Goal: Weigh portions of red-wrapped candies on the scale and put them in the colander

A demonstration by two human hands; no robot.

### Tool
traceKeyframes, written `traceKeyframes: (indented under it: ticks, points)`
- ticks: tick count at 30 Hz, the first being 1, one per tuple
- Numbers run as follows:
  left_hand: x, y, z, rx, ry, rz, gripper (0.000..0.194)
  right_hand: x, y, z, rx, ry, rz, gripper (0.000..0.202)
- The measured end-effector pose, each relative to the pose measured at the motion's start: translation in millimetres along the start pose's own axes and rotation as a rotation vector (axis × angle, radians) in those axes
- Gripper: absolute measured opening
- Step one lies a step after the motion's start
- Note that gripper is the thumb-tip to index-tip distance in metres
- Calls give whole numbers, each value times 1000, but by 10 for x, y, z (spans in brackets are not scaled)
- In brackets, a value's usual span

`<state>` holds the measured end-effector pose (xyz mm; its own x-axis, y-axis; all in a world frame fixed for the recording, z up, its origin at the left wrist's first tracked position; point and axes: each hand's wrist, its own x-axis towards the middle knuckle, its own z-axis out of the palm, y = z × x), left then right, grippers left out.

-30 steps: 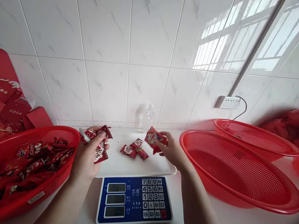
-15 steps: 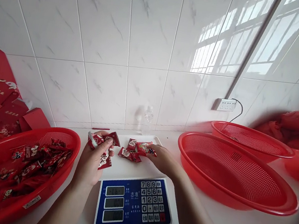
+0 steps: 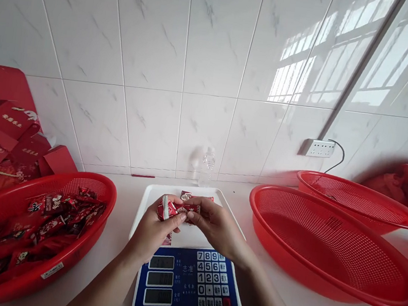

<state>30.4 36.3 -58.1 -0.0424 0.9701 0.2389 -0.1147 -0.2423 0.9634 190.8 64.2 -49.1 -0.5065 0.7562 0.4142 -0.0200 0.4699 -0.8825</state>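
My left hand (image 3: pixel 160 226) is closed around small red candy packets (image 3: pixel 167 209), one with its striped end sticking up by the thumb. Close against it, my right hand (image 3: pixel 214 226) pinches a dark red packet (image 3: pixel 192 208) between thumb and fingers. Both hands meet over the white tray (image 3: pixel 143 204) of a weighing scale, whose blue panel (image 3: pixel 186 286) with keys and three displays faces me. Behind my fingers a red packet (image 3: pixel 185 195) lies on the tray; others there are mostly hidden.
On the left a red basket (image 3: pixel 106 200) holds many red packets, with red boxes (image 3: pixel 12 123) behind it. Two red baskets (image 3: pixel 300 276) stand on the right. A clear bottle (image 3: pixel 208 166) and a thin red stick (image 3: pixel 143 175) are by the tiled wall.
My hands have come together over the tray, the left moving right and the right moving left, away from the packets lying there. The view has shifted slightly left.
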Motion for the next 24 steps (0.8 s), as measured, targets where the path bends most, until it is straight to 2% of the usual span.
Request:
traceKeyframes:
  ticks: [3, 7, 12, 15, 19, 24]
  points:
    - [5, 20, -4, -168, -15, -103, 29, 22, 38, -12, 63, 46, 40, 24]
    - [42, 44, -44, -430, 43, -253, 35, 33, -37, -62, 154, 146, 114, 26]
    - [82, 64, -65, -573, 28, -332, 44, 44, -97, -96, 226, 272, 164, 32]
    - [66, 63, -52, -549, -23, -319, 44, 51, -54, -96, 220, 303, 166, 37]
    - [13, 58, -23, -348, -95, -242, 36, 60, 20, -64, 208, 244, 116, 33]
    - [-35, 83, -3, -206, -66, -198, 31, 51, 4, -12, 174, 171, 81, 27]
